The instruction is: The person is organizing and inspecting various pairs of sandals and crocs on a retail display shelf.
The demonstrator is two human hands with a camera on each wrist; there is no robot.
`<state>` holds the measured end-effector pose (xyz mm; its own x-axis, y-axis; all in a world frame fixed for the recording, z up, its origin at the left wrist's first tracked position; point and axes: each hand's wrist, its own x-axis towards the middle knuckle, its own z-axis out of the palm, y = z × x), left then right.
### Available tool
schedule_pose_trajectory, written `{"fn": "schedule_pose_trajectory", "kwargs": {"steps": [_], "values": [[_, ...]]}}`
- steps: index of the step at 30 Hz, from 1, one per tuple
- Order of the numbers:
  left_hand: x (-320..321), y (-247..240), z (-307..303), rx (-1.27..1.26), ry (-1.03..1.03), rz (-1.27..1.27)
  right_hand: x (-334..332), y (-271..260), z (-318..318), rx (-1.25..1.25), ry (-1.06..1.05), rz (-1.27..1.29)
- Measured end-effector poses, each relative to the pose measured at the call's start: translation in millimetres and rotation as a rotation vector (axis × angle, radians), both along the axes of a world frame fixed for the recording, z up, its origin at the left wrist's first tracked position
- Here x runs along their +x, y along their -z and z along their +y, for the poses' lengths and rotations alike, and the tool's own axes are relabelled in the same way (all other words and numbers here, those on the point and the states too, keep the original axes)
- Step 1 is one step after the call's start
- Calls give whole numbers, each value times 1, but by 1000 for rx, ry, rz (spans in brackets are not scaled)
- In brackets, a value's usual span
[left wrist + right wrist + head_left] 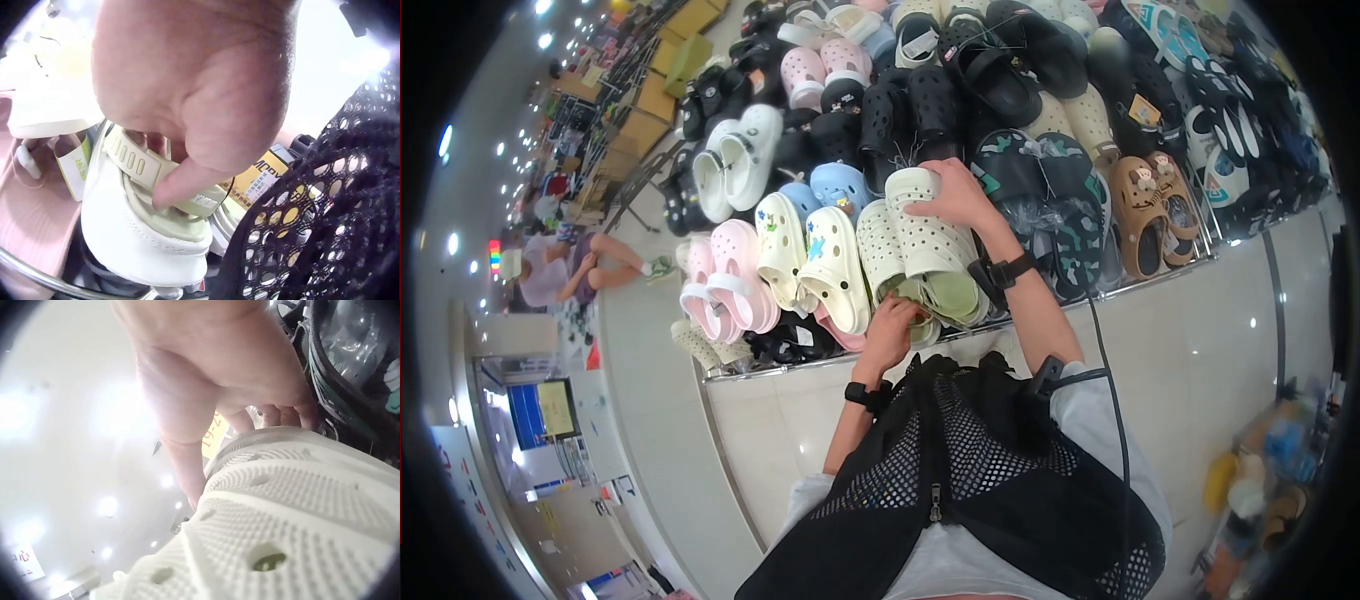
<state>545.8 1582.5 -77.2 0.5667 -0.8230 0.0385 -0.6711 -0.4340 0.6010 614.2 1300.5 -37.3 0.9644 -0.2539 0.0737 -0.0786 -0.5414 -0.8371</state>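
A pair of cream clogs with a textured, holed surface stands toe-up at the front of the display in the head view. My right hand [955, 195] grips the toe of the right cream clog [925, 235], thumb on one side and fingers on the other. In the right wrist view that clog's ribbed upper [294, 506] fills the lower part. Lower down, my left hand [888, 332] is at the heel end of the left cream clog [882, 250]. The left wrist view shows its thumb and fingers pinching a pale green heel strap [134, 164]; the palm hides part of it.
Cream clogs with charms [832, 265] and pink clogs [735, 270] stand to the left. Camouflage slippers [1060, 235] and brown clogs [1142, 225] are on the right. A metal rail [745, 375] edges the display. A cable [1105, 350] hangs by the right arm. A person [560, 270] sits far left.
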Motion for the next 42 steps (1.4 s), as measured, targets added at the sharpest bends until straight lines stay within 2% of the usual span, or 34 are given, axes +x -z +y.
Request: {"fn": "schedule_pose_trajectory", "kwargs": {"steps": [4, 5, 6, 8, 10, 11, 13, 14, 17, 19, 22, 24, 26, 28, 36, 38, 39, 40, 42], "values": [[-2, -5, 8, 48, -8, 50, -16, -7, 2, 295, -53, -50], [1, -15, 11, 20, 26, 109, -21, -9, 2, 413, -59, -82], [10, -33, 13, 24, 40, 107, -24, -7, 2, 416, -45, -87], [29, -70, 20, -38, 41, 734, -28, -1, 4, 393, -26, -232], [47, -87, 8, -261, -169, 768, -31, 1, 7, 412, -2, -272], [61, -87, -3, -352, -269, 621, -33, 0, 8, 450, -20, -290], [85, -79, -33, -448, -236, 368, -36, -2, 9, 471, -30, -305], [98, -72, -46, -461, -227, 377, -37, -3, 11, 501, -59, -293], [115, -64, -72, -569, -104, 803, -44, -16, 14, 501, -75, -276], [122, -52, -71, -593, -129, 826, -48, -25, 12, 528, -88, -208], [123, -37, -76, -662, -202, 883, -49, -27, 16, 458, -68, -205], [124, -34, -84, -593, -267, 733, -42, -22, 24, 371, -9, -210], [128, -20, -89, -593, -309, 663, -38, -19, 37, 245, 164, -175], [130, -7, -92, -593, -350, 592, -34, -18, 44, 199, 185, -189], [119, -23, -85, -550, -442, 468, -31, -16, 65, 54, 248, -273], [118, -28, -84, -533, -489, 391, -33, -17, 69, -203, 304, -452], [117, -29, -85, -513, -538, 303, -37, -16, 66, -217, 318, -446], [122, -18, -84, -521, -521, 317, -42, -14, 60, -309, 379, -442], [139, 12, -77, -674, -688, 549, -53, -15, 52, -419, 454, -438]]}}
